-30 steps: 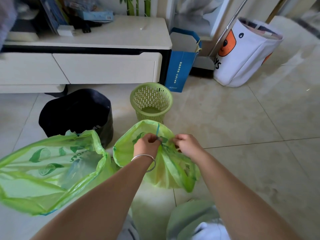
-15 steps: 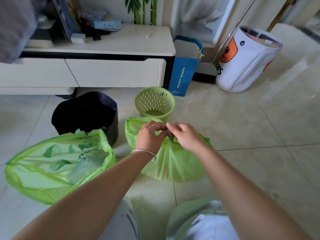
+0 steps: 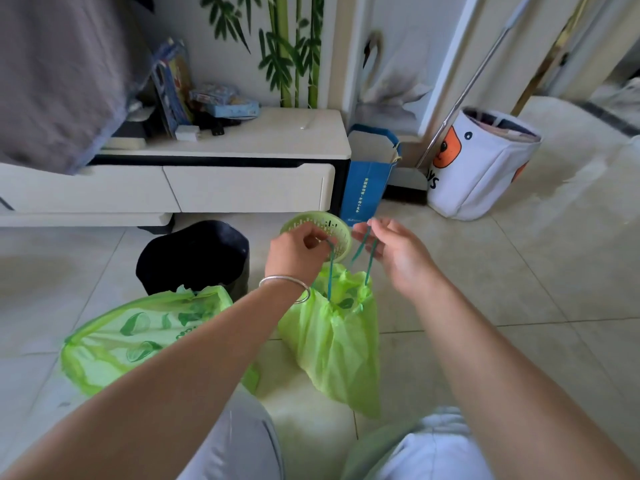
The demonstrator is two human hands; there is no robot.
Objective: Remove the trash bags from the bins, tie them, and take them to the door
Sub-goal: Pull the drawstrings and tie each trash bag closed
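2 green bags out of their bins. Small bag [image 3: 332,344] hangs over the tile floor [image 3: 519,271], mouth cinched; left hand [image 3: 299,252] and right hand [image 3: 394,252] each pinch a drawstring loop [image 3: 360,247]. Knot not yet made. Large bag [image 3: 145,334] lies open, untied, beside the black bin [image 3: 194,254]. Green basket [image 3: 317,233] sits before a white cabinet [image 3: 242,161]. Carrying to door remains.

A small light-green trash bag [image 3: 332,344] hangs by its dark green drawstrings [image 3: 360,261], its mouth gathered nearly closed. To its left a larger green trash bag [image 3: 138,337] printed with leaves lies on the floor, mouth open. Behind them stand a black bin [image 3: 194,258] and a slotted green bin [image 3: 337,230].
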